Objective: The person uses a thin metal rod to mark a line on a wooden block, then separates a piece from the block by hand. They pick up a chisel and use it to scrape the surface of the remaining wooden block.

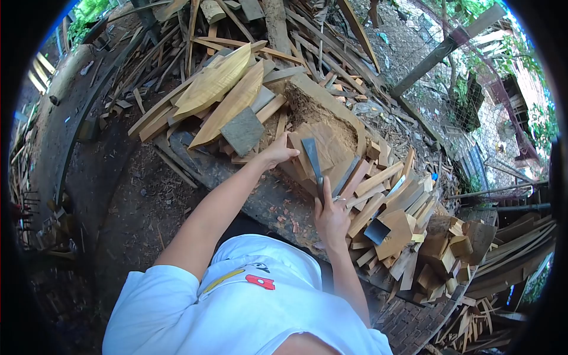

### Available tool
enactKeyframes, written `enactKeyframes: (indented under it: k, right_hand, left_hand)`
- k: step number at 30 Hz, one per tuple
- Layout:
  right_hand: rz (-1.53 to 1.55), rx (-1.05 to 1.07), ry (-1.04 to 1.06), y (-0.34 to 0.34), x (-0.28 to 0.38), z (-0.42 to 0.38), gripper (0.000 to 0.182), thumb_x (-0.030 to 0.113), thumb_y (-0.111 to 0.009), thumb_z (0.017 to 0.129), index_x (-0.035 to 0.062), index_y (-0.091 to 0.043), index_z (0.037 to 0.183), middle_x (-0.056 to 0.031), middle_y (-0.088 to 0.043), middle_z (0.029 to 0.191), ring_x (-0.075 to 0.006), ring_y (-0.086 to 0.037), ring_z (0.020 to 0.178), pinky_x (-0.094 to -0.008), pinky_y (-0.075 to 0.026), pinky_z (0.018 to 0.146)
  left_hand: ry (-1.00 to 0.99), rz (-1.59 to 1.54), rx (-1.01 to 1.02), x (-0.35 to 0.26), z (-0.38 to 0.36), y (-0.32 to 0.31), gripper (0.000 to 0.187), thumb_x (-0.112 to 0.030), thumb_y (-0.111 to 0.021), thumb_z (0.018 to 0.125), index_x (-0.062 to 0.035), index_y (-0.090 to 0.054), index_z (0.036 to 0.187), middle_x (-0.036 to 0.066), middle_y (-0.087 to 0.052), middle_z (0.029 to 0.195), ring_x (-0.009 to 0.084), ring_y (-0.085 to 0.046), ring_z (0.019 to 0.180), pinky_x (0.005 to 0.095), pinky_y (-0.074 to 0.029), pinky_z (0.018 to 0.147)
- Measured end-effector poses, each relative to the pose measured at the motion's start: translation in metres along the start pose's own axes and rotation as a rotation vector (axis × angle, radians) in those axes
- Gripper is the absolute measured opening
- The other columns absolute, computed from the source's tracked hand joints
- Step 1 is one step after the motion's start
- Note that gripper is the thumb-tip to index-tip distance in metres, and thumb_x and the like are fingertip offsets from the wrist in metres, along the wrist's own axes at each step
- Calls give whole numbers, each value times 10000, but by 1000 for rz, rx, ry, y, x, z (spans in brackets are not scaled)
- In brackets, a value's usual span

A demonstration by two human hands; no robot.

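Note:
My left hand (280,150) is closed on the near edge of a wooden block (300,158), its thumb on the near face and its fingers going over the top. In my right hand (331,220) is a broad-bladed tool (311,155) with a dark flat metal blade that widens from a narrow neck to a straight end. My fingers wrap round its handle, and one finger lies stretched along it. The blade overlaps the block in this view, just right of my left hand. Behind the block a large pale chopping stump (325,145) has a rough, chipped top.
Long pointed boards (222,80) and a grey square slab (242,131) lie left of the stump. Several wood offcuts (378,183) crowd the right, with a dark square piece (377,231) among them. Wood chips (284,204) litter the bench. Scrap wood and a wire fence (426,53) stand beyond.

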State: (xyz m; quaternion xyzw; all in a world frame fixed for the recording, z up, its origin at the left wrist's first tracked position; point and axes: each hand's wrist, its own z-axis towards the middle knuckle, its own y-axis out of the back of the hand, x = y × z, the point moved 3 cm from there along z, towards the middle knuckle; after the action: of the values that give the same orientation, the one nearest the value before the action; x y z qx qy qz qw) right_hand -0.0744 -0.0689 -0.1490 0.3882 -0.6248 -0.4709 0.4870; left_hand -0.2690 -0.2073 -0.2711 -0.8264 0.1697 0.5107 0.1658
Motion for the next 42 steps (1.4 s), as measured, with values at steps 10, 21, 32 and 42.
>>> enactKeyframes:
  k: [10, 21, 32, 42]
  right_hand:
    - [81, -5, -49, -2, 11, 21, 607, 281, -584, 936, 225, -359, 1497, -221, -668, 753, -412, -660, 661, -501, -518, 613]
    - [71, 146, -47, 12, -31, -50, 630, 215, -593, 918, 211, -354, 1501, -200, -682, 785, -377, -681, 688, -458, -526, 576]
    - [16, 27, 33, 8, -39, -62, 663, 258, -616, 904, 205, -352, 1510, -168, -630, 648, -354, -645, 558, -467, -508, 496]
    - [3, -62, -27, 7, -27, -19, 641, 251, -593, 924, 237, -335, 1510, -205, -649, 722, -405, -655, 637, -480, -514, 532]
  left_hand:
    - [-3, -41, 17, 0, 0, 3, 706, -20, -696, 839, 5, -291, 1417, 175, -510, 1290, 243, -527, 1193, 353, -443, 1010]
    - [46, 8, 6, -12, -11, 0, 711, 28, -632, 880, 19, -222, 1461, 184, -458, 1371, 233, -482, 1259, 361, -415, 1058]
    - [29, -70, 17, -14, -15, 1, 721, 21, -628, 889, -17, -211, 1476, 184, -471, 1365, 245, -506, 1241, 370, -430, 1036]
    - [57, -179, -62, 6, -5, -4, 849, 4, -683, 836, -40, -163, 1506, 205, -399, 1430, 282, -445, 1304, 390, -387, 1075]
